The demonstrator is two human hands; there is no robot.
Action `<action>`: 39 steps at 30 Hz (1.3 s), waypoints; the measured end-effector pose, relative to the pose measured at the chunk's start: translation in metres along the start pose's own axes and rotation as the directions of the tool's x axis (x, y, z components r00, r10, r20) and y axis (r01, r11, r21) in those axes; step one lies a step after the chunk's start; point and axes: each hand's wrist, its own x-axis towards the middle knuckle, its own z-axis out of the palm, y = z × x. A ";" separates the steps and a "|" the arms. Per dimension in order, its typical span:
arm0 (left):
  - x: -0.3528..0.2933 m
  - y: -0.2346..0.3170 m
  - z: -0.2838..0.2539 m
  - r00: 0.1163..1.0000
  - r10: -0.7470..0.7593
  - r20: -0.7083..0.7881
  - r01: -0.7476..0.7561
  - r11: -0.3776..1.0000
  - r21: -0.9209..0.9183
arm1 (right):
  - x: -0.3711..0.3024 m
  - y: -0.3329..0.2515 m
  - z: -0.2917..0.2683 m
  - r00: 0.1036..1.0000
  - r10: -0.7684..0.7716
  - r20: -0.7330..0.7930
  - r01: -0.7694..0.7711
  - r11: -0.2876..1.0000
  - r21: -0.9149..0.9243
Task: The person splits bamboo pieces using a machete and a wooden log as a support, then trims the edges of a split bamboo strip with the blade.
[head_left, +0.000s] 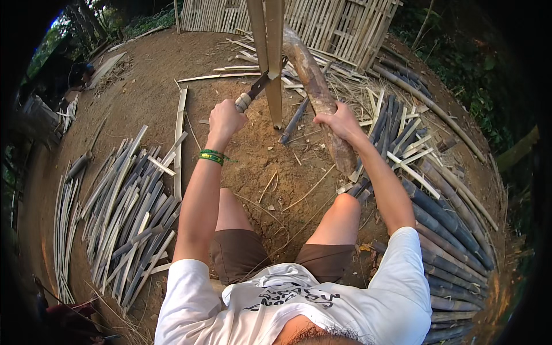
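brown soil [146, 75] lies beneath outstretched arms [196, 213], left hand [226, 121] gripping a knife [259, 85], right hand [340, 122] a log [313, 77].

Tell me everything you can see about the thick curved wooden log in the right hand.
The thick, brown, curved wooden log looks like rough natural wood, patchy with paler and darker areas, with a blunt lower end and no separate handle visible. The bare right hand grips it below its middle. It slants from beside the upright, split tan bamboo pole down toward the bare right knee. Whether its upper end touches the pole is unclear.
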 end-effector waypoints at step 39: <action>-0.007 0.038 0.106 0.851 0.054 0.522 0.442 0.462 -0.769 | -0.015 -0.002 0.178 0.969 0.247 -0.020 -0.211 0.865 0.456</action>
